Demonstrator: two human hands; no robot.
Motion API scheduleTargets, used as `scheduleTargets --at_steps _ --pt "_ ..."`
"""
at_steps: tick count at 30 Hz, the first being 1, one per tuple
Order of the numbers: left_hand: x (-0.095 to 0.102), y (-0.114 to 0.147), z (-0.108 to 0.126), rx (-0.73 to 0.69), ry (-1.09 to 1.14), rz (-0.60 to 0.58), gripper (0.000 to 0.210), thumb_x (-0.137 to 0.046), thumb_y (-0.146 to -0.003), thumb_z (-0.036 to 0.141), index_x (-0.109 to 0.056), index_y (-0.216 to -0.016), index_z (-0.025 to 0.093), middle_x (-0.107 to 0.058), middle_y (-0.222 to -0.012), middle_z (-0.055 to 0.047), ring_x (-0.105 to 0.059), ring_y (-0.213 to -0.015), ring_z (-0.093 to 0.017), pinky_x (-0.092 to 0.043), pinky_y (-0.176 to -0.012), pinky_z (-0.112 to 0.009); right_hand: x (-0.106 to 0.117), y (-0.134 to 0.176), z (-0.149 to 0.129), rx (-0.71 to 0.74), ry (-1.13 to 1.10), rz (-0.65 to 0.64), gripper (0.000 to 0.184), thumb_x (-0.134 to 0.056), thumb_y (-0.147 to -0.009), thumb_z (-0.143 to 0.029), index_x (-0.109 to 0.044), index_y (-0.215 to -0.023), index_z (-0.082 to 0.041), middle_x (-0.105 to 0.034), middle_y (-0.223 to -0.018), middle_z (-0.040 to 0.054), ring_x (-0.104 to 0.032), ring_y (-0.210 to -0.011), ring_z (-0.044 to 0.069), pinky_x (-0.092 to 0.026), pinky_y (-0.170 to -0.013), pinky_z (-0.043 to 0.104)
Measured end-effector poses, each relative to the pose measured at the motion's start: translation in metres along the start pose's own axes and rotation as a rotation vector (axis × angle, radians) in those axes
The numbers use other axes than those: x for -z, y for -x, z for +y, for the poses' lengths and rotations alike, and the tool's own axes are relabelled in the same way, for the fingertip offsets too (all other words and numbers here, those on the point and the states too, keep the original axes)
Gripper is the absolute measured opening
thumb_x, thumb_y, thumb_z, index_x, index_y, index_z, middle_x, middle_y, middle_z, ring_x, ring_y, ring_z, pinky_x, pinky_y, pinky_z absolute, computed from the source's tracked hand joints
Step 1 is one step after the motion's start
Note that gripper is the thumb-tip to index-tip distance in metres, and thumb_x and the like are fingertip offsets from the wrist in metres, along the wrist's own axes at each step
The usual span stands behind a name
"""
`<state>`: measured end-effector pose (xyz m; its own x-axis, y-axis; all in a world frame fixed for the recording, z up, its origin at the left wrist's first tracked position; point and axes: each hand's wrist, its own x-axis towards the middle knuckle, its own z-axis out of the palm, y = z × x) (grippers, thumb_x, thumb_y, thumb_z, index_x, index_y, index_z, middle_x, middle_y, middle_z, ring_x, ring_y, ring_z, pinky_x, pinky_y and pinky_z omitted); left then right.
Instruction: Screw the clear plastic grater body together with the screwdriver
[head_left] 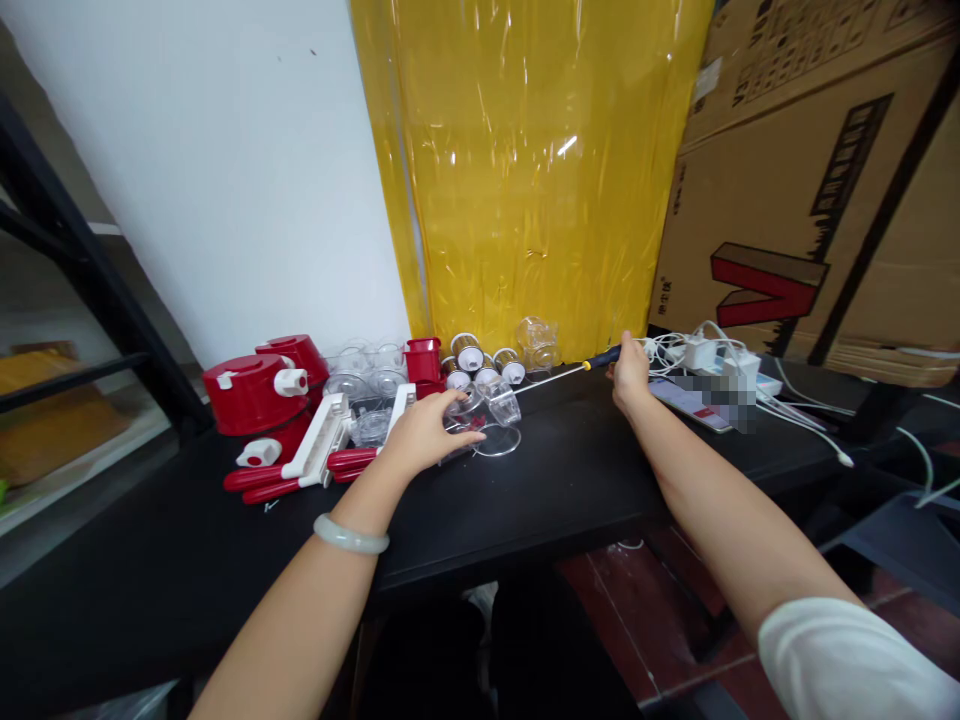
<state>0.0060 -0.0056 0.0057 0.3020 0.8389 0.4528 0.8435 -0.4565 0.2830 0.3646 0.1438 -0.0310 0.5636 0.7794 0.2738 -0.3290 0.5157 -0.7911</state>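
Black table: here's the black tabletop (570, 490), running across the view; the small things all sit on it.
Yellow sheet: glossy yellow plastic (540, 180) hangs behind the middle, light glinting off it; a white panel (217, 180) stands just to its left.
Cardboard box: a big brown carton (780, 200) fills the right side, a red V on its face.
Red drums: a cluster of red drums (247, 395) with white knobs, over on the left; white frames (315, 440) with red handles lie right beside them.
Left hand: the left hand (431, 430) comes in low over the clear plastic pieces, thumb and forefinger apart; whether they grip anything, I cannot tell; a pale bangle (351, 534) circles the wrist.
Right hand: well apart from the left, the right hand (628, 372) is wrapped around a dark handle.
Screwdriver: that handle belongs to the screwdriver (602, 357); its shaft points left, its tip end close to a clear cup (502, 402); contact, I cannot tell.
Phone: a phone (690, 405) lies near the right forearm, partly pixelated; white cables and plugs (701, 350) crowd behind it.
Clear ring: a thin round outline (496, 440), flat on the table, just below the cup.
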Motion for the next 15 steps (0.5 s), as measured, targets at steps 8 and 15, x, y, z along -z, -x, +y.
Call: scheduleTargets --at_steps 8,15 --pt "0.001 0.001 0.002 0.005 0.004 0.0 0.062 -0.078 -0.074 0.059 -0.064 -0.123 0.025 -0.072 -0.124 -0.009 -0.067 -0.112 -0.031 -0.051 -0.095 -0.044 -0.016 0.011 -0.009 -0.129 -0.232 0.077 0.031 -0.066 -0.082 -0.044 -0.042 -0.077 -0.024 -0.048 -0.059 -0.0097 -0.05 -0.047 0.008 -0.045 -0.046 0.02" --pt "-0.001 0.0 -0.001 -0.002 0.009 -0.001 0.067 -0.077 -0.074 0.061 -0.062 -0.127 0.023 -0.071 -0.124 -0.011 -0.067 -0.112 -0.031 -0.051 -0.096 -0.044 -0.012 0.008 -0.008 -0.116 -0.245 0.066 0.023 -0.049 -0.088 -0.042 -0.048 -0.075 -0.023 -0.051 -0.057 -0.0053 -0.057 -0.053 0.011 -0.049 -0.051 0.023"
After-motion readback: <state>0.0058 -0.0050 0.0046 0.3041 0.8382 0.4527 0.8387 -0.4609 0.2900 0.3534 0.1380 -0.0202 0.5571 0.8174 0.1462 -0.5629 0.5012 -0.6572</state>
